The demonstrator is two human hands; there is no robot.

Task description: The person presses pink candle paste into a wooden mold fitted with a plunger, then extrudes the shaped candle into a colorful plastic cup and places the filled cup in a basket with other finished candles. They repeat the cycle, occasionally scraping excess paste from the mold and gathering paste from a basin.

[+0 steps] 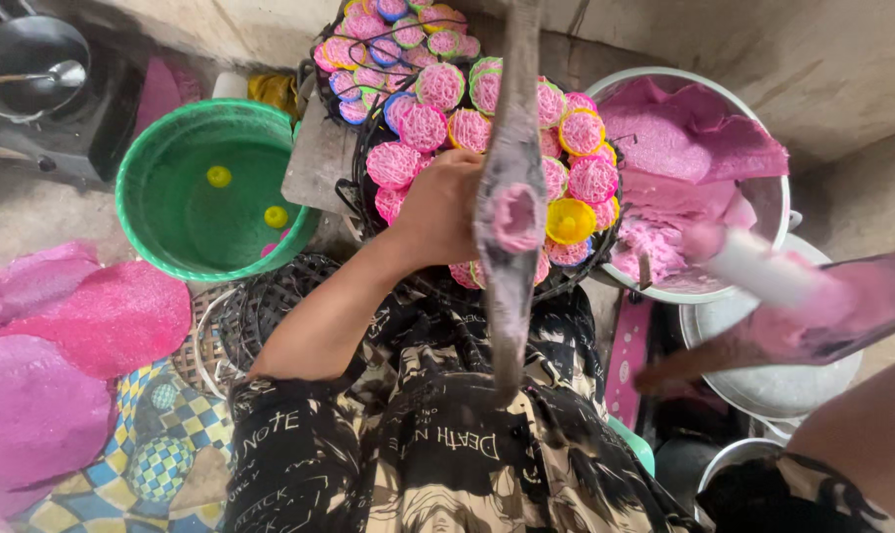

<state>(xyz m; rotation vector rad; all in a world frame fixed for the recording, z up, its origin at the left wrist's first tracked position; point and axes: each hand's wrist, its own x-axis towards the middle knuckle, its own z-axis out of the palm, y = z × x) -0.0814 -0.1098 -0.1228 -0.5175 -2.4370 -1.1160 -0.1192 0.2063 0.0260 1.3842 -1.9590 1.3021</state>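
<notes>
Left hand [435, 212] at frame centre, fingers curled narrow around the grey, pink-smeared press [511, 197] standing over our dark basket [368, 212] of pink noodle nests in coloured cups [437, 87]. Right hand barely shows at the right edge; we cannot tell its grip. Steel basin [763, 188] of pink dough sits upper right, green tub [210, 188] upper left.

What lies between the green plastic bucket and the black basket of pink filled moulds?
In the head view, a bare grey slab lies between the green plastic bucket and the black basket.
</notes>
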